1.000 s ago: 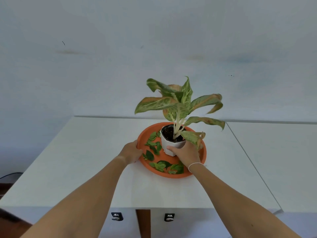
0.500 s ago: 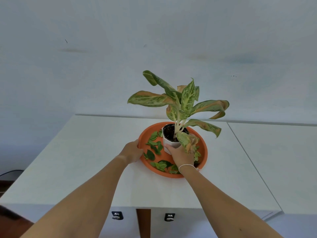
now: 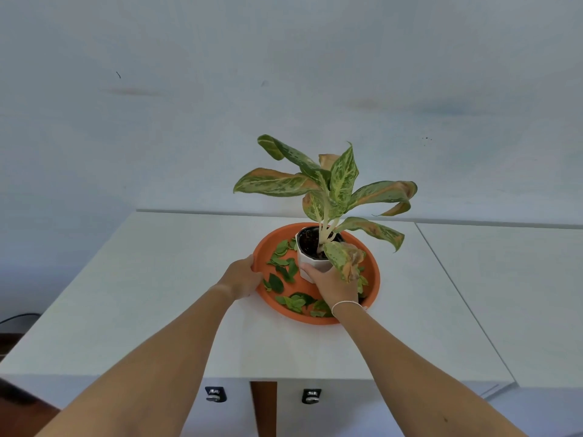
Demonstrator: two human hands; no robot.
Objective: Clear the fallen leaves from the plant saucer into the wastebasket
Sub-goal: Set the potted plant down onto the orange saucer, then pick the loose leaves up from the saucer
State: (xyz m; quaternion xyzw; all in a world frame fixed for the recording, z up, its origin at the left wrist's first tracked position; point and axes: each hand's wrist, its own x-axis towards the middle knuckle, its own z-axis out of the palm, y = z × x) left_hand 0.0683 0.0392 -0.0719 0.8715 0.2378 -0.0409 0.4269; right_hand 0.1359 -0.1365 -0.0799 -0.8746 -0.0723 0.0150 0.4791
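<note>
The step in hand looks like freeing the orange saucer (image 3: pixel 372 280), which sits mid-tabletop (image 3: pixel 157 294): the right hand (image 3: pixel 331 283) curls round the near side of the white pot (image 3: pixel 310 268), while the left hand (image 3: pixel 244 279) grips the saucer's rim at nine o'clock. Fallen leaves (image 3: pixel 282 269) lie in the saucer from about ten round to five o'clock of the pot. Next, the pot probably needs lifting straight out and setting aside; no wastebasket is in view.
</note>
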